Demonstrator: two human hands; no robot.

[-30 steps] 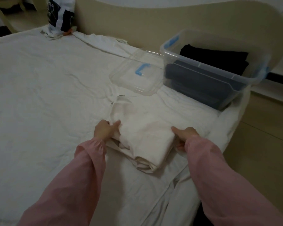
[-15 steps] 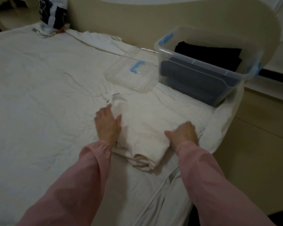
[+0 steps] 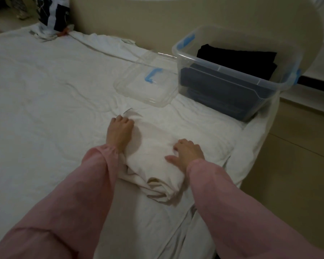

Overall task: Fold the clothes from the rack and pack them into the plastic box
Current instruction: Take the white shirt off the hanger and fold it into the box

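The cream garment (image 3: 155,165) lay folded in a thick bundle on the bed (image 3: 45,90), near the plastic box (image 3: 232,71). The left hand (image 3: 120,133) pressed flat along its left edge and the right hand (image 3: 187,153) lay spread on top, neither gripping. Dark clothes (image 3: 236,58) already sat folded in the box, its lid (image 3: 148,86) lying beside it. This piece looked ready to pack; the rack was out of view.
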